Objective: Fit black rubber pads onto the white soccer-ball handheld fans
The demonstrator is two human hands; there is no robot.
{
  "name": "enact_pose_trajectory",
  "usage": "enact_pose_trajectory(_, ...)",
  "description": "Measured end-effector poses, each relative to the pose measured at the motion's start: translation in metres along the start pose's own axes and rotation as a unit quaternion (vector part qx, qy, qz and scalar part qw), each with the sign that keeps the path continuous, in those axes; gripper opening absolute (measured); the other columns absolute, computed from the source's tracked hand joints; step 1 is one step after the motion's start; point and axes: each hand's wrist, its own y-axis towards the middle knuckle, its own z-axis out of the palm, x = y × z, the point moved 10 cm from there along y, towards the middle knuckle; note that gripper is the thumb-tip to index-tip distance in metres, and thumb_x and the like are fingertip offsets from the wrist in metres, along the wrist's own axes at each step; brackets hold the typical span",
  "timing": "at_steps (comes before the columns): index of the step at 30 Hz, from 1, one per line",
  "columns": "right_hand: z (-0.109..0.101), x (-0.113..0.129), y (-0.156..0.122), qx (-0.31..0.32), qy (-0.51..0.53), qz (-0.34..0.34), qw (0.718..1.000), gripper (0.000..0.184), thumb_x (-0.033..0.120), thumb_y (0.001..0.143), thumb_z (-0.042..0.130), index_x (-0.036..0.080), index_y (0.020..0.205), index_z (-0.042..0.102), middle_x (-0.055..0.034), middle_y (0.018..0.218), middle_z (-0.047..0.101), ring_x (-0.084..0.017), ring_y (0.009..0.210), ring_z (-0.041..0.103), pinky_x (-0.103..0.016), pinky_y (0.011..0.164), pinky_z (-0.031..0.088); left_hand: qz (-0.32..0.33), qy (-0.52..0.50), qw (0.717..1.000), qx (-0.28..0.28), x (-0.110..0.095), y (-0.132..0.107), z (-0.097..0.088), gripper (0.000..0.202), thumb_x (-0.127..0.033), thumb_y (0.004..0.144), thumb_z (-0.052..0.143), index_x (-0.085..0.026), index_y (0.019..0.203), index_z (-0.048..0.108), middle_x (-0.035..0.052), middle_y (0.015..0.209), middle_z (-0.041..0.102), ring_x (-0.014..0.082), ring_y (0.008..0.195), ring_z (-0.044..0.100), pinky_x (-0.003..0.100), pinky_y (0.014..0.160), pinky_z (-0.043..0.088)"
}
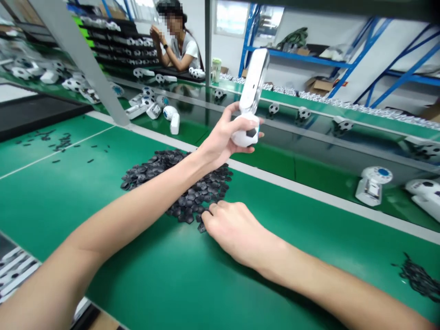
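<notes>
My left hand (231, 130) is raised over the far edge of the green work surface (151, 270). Its fingers are closed round the ball-shaped end of a white plastic device (254, 85), whose long flat body points upward. A black pentagon patch shows on the ball, which looks like a football. Lower down, my right hand (237, 231) rests at the near right edge of a pile of small black pentagon pieces (154, 169). Its fingers are curled together; the fingertips are hidden, so what they pinch cannot be made out.
Beyond the white edge strip runs a conveyor (282, 160) carrying several football-headed white devices (373, 185). Thin black strips (417, 277) lie at right. A grey post (79, 59) slants down at left, near a black tray (41, 112). Across the line sits a co-worker (185, 50).
</notes>
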Motion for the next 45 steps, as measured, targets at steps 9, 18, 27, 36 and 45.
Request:
enact_pose_trajectory(9, -0.102, -0.104, -0.088, -0.408, 0.381, 0.065, 0.827, 0.008, 0.016, 0.099, 0.074, 0.021, 0.093, 0.074, -0.0001, 0.087, 0.081, -0.016, 0.075, 0.077, -0.026, 0.072, 0.058, 0.099, 0.072, 0.991, -0.052, -0.014, -0.01, 0.004, 0.061, -0.066, 0.085, 0.085, -0.024, 0.112, 0.049, 0.0013, 0.087, 0.074, 0.0187, 0.074, 0.074, 0.025, 0.049, 0.054)
enact_pose_trajectory(18, -0.093, -0.158, -0.094, -0.458, 0.608, 0.108, 0.64, 0.038, 0.045, 0.068, 0.102, 0.018, 0.075, 0.076, -0.0016, 0.076, 0.076, -0.016, 0.073, 0.071, -0.026, 0.064, 0.058, 0.32, 0.268, 0.908, -0.036, -0.035, -0.046, 0.025, 0.045, -0.065, 0.101, 0.066, -0.022, 0.112, 0.064, 0.0044, 0.09, 0.077, 0.0172, 0.07, 0.071, 0.029, 0.06, 0.055)
enact_pose_trajectory(27, -0.073, -0.156, -0.077, -0.376, 0.649, 0.127, 0.65, 0.044, 0.048, 0.062, 0.103, 0.017, 0.071, 0.074, -0.0016, 0.073, 0.073, -0.014, 0.068, 0.063, -0.027, 0.063, 0.052, 0.41, 0.293, 0.864, -0.01, -0.038, -0.061, 0.03, 0.039, -0.056, 0.106, 0.064, -0.022, 0.126, 0.064, 0.0045, 0.096, 0.075, 0.015, 0.074, 0.07, 0.025, 0.058, 0.05)
enact_pose_trajectory(36, -0.061, -0.152, -0.068, -0.325, 0.681, 0.125, 0.644, 0.045, 0.047, 0.061, 0.104, 0.019, 0.066, 0.07, 0.0014, 0.067, 0.07, -0.012, 0.06, 0.061, -0.027, 0.06, 0.054, 0.378, 0.31, 0.872, -0.005, -0.035, -0.059, 0.031, 0.042, -0.059, 0.104, 0.066, -0.019, 0.118, 0.063, 0.0041, 0.086, 0.075, 0.016, 0.067, 0.069, 0.026, 0.054, 0.049)
enact_pose_trajectory(45, -0.04, -0.148, -0.061, -0.252, 0.745, 0.146, 0.6, 0.049, 0.037, 0.055, 0.108, 0.018, 0.085, 0.075, 0.0008, 0.074, 0.075, -0.015, 0.068, 0.07, -0.033, 0.071, 0.063, 0.4, 0.383, 0.832, 0.031, -0.05, -0.068, 0.053, 0.038, -0.058, 0.103, 0.067, -0.02, 0.107, 0.065, -0.0003, 0.074, 0.07, 0.0105, 0.053, 0.058, 0.023, 0.046, 0.038)
